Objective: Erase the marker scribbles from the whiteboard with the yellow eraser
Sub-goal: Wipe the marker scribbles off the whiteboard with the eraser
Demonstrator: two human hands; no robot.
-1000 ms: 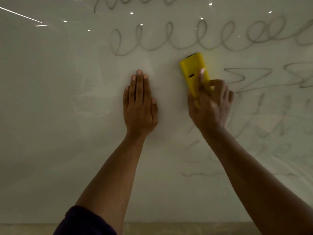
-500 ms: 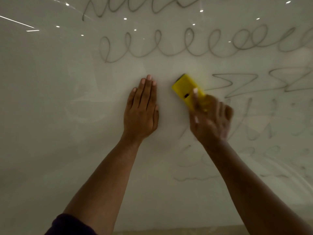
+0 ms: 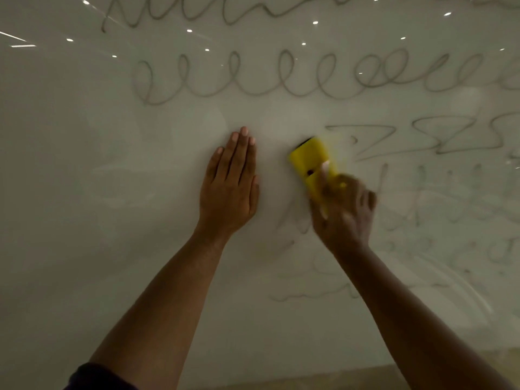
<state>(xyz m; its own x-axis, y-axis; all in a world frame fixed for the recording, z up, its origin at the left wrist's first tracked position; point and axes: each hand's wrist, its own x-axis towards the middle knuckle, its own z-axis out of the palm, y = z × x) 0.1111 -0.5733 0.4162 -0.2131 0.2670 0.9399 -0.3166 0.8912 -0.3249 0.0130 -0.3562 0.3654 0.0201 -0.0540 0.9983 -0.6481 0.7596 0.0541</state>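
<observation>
The right hand grip is closed on the yellow eraser, seemingly flat on the whiteboard; firm overlapping strokes toward the zigzag scribbles beside it are advised.

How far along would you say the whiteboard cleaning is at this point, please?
Roughly partway. Done: the whiteboard left of the flat left hand looks wiped, with only faint smears. In hand: the right hand has the yellow eraser in its grip, beside the zigzag line. Left: the loop row, the top scribble, and half-smudged marks at right.
</observation>
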